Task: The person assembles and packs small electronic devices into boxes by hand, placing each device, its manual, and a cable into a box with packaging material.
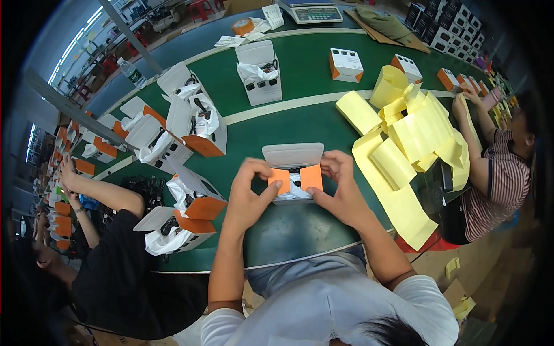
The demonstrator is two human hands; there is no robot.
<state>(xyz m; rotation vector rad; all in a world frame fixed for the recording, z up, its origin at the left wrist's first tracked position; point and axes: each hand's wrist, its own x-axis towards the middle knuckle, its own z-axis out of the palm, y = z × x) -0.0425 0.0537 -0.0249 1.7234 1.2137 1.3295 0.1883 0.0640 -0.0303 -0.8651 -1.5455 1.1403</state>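
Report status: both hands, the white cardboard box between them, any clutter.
Left hand and right hand: fingers on orange cardboard side flaps. White cardboard box open, lid raised. Clutter: curled yellow paper sheets to its right, apart from it.

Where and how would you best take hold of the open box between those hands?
The open box would probably hold best by its two sides, the left hand coming from the left, the right hand from the right. Its lid stands up at the far edge, and the orange flaps, leaning inward, look thin and bendable.
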